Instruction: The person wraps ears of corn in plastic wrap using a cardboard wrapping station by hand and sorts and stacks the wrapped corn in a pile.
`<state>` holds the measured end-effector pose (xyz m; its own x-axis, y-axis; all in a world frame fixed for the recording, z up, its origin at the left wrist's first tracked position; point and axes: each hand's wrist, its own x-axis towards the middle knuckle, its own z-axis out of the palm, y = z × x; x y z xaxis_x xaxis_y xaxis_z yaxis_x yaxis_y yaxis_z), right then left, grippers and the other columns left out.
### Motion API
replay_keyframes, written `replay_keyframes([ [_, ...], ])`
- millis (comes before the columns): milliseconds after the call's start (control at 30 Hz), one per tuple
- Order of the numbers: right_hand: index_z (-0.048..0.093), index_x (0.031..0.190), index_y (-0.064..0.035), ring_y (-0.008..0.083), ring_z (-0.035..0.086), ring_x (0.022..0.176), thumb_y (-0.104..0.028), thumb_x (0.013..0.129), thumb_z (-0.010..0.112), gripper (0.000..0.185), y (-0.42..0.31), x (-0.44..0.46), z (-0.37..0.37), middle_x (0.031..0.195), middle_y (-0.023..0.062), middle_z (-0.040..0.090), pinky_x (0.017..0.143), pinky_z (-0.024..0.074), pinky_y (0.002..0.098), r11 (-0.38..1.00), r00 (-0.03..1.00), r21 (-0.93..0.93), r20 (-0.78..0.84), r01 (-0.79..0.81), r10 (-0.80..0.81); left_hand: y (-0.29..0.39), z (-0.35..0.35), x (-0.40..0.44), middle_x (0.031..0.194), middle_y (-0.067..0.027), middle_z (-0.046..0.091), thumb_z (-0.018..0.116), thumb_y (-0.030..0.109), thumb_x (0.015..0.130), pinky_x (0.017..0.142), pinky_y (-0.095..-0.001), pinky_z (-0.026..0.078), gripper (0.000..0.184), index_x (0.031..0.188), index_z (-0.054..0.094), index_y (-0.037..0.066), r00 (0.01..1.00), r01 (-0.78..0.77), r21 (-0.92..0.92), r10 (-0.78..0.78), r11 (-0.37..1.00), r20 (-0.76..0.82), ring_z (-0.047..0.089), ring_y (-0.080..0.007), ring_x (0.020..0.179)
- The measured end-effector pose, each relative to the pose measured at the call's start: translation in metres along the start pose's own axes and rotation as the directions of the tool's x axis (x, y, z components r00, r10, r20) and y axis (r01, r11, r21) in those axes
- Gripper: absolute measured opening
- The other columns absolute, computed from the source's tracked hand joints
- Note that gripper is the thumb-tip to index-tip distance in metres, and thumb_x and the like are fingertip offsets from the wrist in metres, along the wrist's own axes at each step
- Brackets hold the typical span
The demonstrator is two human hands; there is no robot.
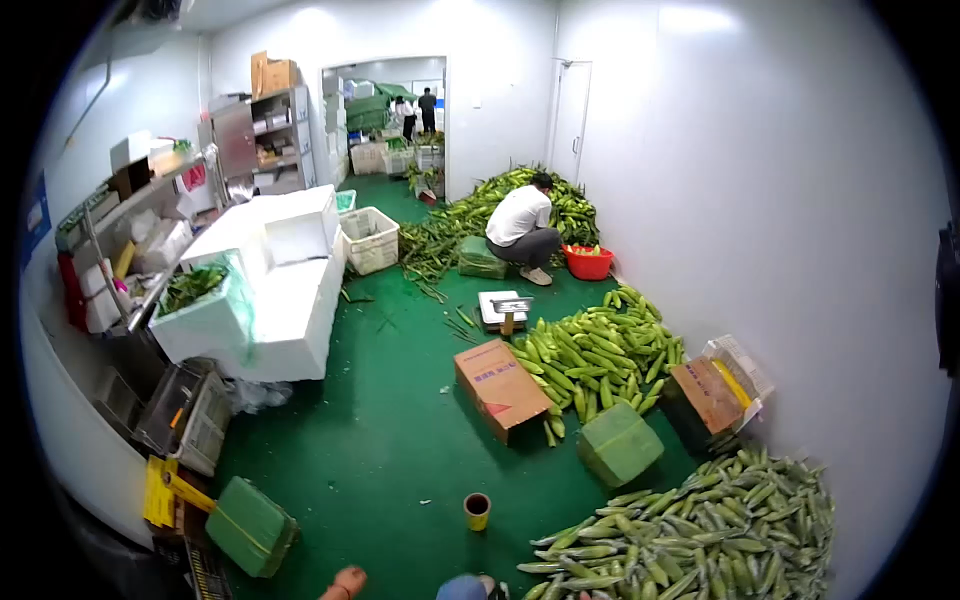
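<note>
My left hand point(350, 579) is at the bottom edge, with its fingers curled closed and nothing visible in them. Of my right hand, only a sliver point(585, 596) seems to show at the bottom edge, beside a large heap of wrapped corn cobs point(700, 530); its fingers are hidden. A yellow tub with a dark inside point(478, 512) stands on the green floor ahead of my knee point(461, 588). To the left of my left hand lies a green block-shaped bundle point(252, 527) with a yellow strap.
Ahead lie a cardboard box point(502, 390), a second green bundle point(620, 445), loose corn point(600, 350) and a scale point(503, 310). A person in white point(520, 222) squats by a red basin point(588, 263). White foam boxes point(290, 310) stand left; another carton point(708, 395) is by the right wall.
</note>
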<state>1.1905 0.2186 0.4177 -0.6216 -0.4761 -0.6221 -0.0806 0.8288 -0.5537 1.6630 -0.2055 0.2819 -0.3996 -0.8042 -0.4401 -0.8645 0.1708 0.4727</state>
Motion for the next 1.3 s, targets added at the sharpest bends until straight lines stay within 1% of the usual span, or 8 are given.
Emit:
replay_keyframes([
  [100, 0.046, 0.137, -0.0042, 0.0336, 0.051, 0.12, -0.04, 0.099, 0.044, 0.053, -0.145, -0.022, -0.086, 0.138, 0.0168, 0.048, 0.101, 0.0408, 0.0461, 0.989, 0.991, -0.067, -0.044, -0.133, 0.13, 0.082, -0.032, 0.055, 0.102, -0.01, 0.068, 0.056, 0.019, 0.088, 0.076, -0.0327, 0.054, 0.032, 0.115, 0.061, 0.003, 0.944, 0.282, -0.534, -0.331, 0.797, 0.005, 0.066, -0.0177, 0.085],
  [233, 0.067, 0.072, -0.0049, 0.032, 0.063, 0.065, -0.046, 0.088, 0.055, 0.046, -0.147, 0.016, -0.119, 0.065, 0.0126, 0.063, 0.06, 0.0469, 0.0412, 0.961, 0.941, -0.215, -0.253, 0.173, -0.226, 0.135, -0.025, 0.103, 0.099, -0.0091, 0.068, 0.058, 0.021, 0.088, 0.074, -0.033, 0.054, 0.034, 0.117, 0.061, 0.004, 0.983, 0.135, -0.112, -0.119, 0.984, 0.14, 0.065, -0.019, 0.083],
  [500, 0.066, 0.1, -0.0147, 0.0334, 0.066, 0.075, -0.043, 0.091, 0.052, 0.033, -0.167, 0.125, -0.144, 0.082, 0.0108, 0.069, 0.066, 0.0521, 0.0428, 0.976, 0.978, -0.144, -0.106, 0.166, -0.182, 0.201, -0.02, 0.265, 0.103, -0.0103, 0.068, 0.061, 0.026, 0.089, 0.079, -0.0393, 0.054, 0.03, 0.114, 0.064, 0.01, 0.891, 0.014, 0.118, -0.066, 0.993, 0.449, 0.065, -0.0221, 0.09],
  [567, 0.066, 0.1, -0.015, 0.0329, 0.066, 0.073, -0.044, 0.092, 0.051, 0.034, -0.164, 0.183, -0.151, 0.081, 0.0103, 0.069, 0.066, 0.052, 0.0426, 0.99, 0.965, -0.07, -0.223, 0.126, -0.138, 0.227, -0.045, 0.332, 0.103, -0.0098, 0.069, 0.062, 0.03, 0.087, 0.081, -0.0396, 0.053, 0.03, 0.109, 0.067, 0.009, 0.674, 0.279, -0.314, 0.047, 0.908, 0.737, 0.065, -0.0231, 0.093],
  [600, 0.066, 0.1, -0.0152, 0.0326, 0.066, 0.073, -0.044, 0.092, 0.05, 0.034, -0.176, 0.198, -0.163, 0.081, 0.01, 0.069, 0.066, 0.052, 0.0426, 0.994, 0.96, -0.039, -0.254, 0.106, -0.113, 0.257, -0.041, 0.343, 0.097, -0.0084, 0.067, 0.061, 0.028, 0.088, 0.075, -0.038, 0.052, 0.028, 0.108, 0.066, 0.009, 0.839, 0.149, 0.024, -0.139, 0.989, 0.526, 0.063, -0.0212, 0.087],
  [733, 0.068, 0.102, -0.0093, 0.0264, 0.066, 0.063, -0.046, 0.097, 0.042, 0.045, -0.194, 0.255, -0.226, 0.071, 0.0114, 0.067, 0.062, 0.0506, 0.0384, 0.973, 0.978, 0.162, -0.102, -0.163, 0.18, 0.424, -0.073, 0.465, 0.077, -0.0029, 0.059, 0.054, 0.021, 0.09, 0.052, -0.0316, 0.046, 0.022, 0.105, 0.061, 0.005, 0.922, 0.201, -0.244, -0.099, 0.949, 0.375, 0.054, -0.0136, 0.064],
  [1100, 0.064, 0.116, -0.0068, 0.033, 0.066, 0.083, -0.038, 0.087, 0.056, 0.043, -0.084, 0.23, -0.229, 0.095, 0.0187, 0.068, 0.076, 0.0514, 0.0414, 0.707, 0.589, 0.483, -0.4, -0.516, 0.703, 0.806, -0.002, 0.568, 0.087, -0.0035, 0.059, 0.05, 0.02, 0.093, 0.053, -0.0256, 0.044, 0.031, 0.122, 0.054, 0.008, 0.826, 0.042, -0.265, 0.115, 0.963, 0.552, 0.056, -0.012, 0.065],
  [1300, 0.075, 0.089, -0.0097, 0.0349, 0.065, 0.086, -0.049, 0.087, 0.054, 0.044, -0.018, 0.271, -0.287, 0.091, 0.0164, 0.07, 0.079, 0.0508, 0.0432, 0.546, 0.614, 0.318, 0.171, -0.775, 0.771, 0.825, 0.114, 0.535, 0.075, -0.0036, 0.059, 0.052, 0.018, 0.091, 0.051, -0.0275, 0.044, 0.023, 0.111, 0.057, 0.007, 0.635, -0.265, 0.104, 0.093, 0.959, 0.767, 0.055, -0.0136, 0.058],
])
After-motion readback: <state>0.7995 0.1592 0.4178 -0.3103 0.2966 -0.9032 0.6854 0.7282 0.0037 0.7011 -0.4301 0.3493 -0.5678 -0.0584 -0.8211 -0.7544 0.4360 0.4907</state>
